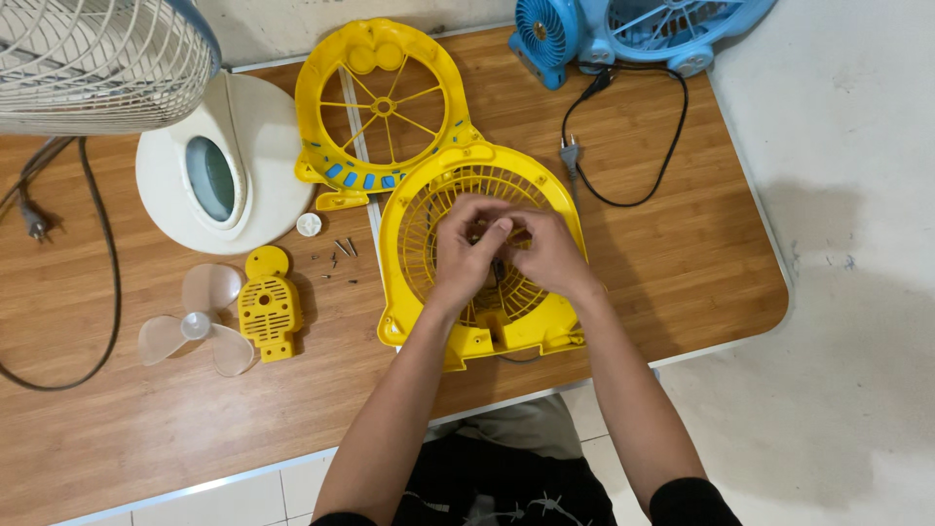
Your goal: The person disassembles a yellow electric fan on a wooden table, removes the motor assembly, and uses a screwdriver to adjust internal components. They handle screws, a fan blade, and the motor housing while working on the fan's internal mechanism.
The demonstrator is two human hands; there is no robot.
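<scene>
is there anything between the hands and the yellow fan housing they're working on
Nothing visible. The left hand and right hand both rest directly on the grille of the yellow fan housing. The fingertips meet at its centre and hide whatever small part they pinch there.

Two yellow fan housings [484, 185] lie on one wooden table [682, 263]. There are two blue fans [623, 29], one clear blade [200, 321], and one white cap [309, 225].
</scene>
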